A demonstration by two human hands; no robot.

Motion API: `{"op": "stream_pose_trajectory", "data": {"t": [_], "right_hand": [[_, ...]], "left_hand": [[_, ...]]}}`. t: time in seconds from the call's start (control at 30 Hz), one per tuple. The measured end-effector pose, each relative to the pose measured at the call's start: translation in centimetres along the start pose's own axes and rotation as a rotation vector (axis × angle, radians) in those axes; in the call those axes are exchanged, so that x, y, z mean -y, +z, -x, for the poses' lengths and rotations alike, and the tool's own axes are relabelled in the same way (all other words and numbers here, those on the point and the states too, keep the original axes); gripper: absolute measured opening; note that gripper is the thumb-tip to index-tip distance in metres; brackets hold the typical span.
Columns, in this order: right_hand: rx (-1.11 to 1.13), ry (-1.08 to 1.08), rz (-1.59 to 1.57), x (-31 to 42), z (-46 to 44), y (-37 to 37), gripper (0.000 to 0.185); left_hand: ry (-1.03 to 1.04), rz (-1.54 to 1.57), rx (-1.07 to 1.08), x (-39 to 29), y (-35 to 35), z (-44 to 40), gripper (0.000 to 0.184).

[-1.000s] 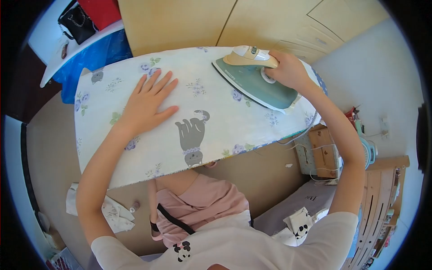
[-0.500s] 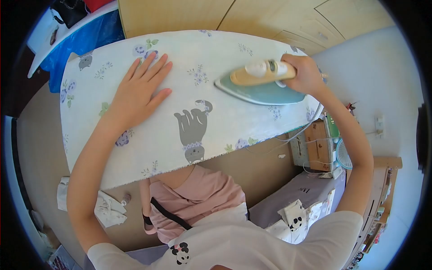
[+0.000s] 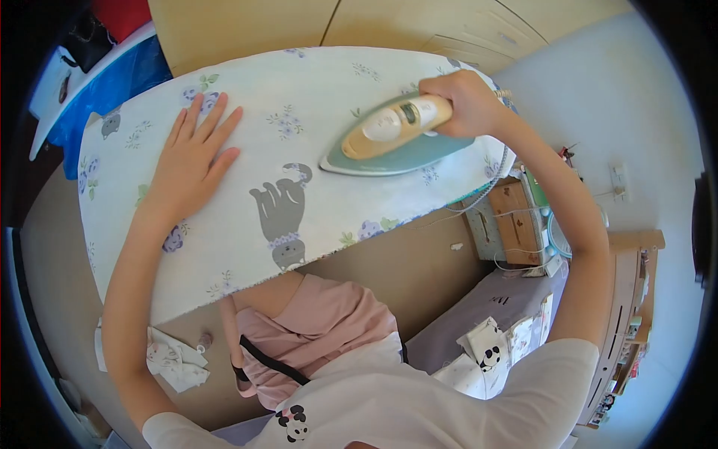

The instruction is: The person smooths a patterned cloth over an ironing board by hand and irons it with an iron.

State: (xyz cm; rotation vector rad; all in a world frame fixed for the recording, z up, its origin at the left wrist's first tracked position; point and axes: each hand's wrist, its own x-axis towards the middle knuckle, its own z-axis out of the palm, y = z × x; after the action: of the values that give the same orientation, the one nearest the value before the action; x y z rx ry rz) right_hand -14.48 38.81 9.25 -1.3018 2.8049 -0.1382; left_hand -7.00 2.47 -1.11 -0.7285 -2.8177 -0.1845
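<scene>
A white cloth (image 3: 217,165) printed with purple flowers and grey cats lies spread over a board in front of me. On its left part my left hand (image 3: 191,153) rests flat, palm down, fingers spread. My right hand (image 3: 467,105) is wrapped round the cream handle of a green iron (image 3: 404,146). The iron's soleplate is down on the cloth, right of the grey cat print, its tip pointing to the lower left. A cord hangs from its rear over the board's right edge.
Pale wooden cabinets (image 3: 247,30) stand behind the board. Blue plastic (image 3: 112,101) hangs at the far left. Below right are a small wooden drawer unit (image 3: 516,221) and a grey surface with panda-print cloth (image 3: 486,348). White cloth (image 3: 176,359) lies on the floor at lower left.
The iron has turned and moved toward the near side of the cloth, its tip now lower left, with my right hand on it. My left hand remains flat. The view has shifted.
</scene>
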Motion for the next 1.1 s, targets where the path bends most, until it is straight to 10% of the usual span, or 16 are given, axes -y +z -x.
{"op": "stream_pose_trajectory", "data": {"t": [0.2, 0.5, 0.67, 1.1], "right_hand": [[-0.108, 0.289, 0.103, 0.1, -0.7, 0.5, 0.019], [0.086, -0.141, 0.03, 1.1, 0.3, 0.3, 0.02], [-0.156, 0.288, 0.175, 1.8, 0.2, 1.4, 0.02], [-0.115, -0.074, 0.14, 2.2, 1.2, 1.4, 0.018]], "left_hand": [[-0.008, -0.009, 0.018, 0.2, -0.1, -0.1, 0.045], [-0.011, -0.003, 0.011, 0.2, 0.1, 0.0, 0.045], [0.004, -0.015, -0.009, 0.4, 0.2, 0.0, 0.046], [-0.015, -0.033, -0.009, 0.4, 0.4, 0.1, 0.046]]}}
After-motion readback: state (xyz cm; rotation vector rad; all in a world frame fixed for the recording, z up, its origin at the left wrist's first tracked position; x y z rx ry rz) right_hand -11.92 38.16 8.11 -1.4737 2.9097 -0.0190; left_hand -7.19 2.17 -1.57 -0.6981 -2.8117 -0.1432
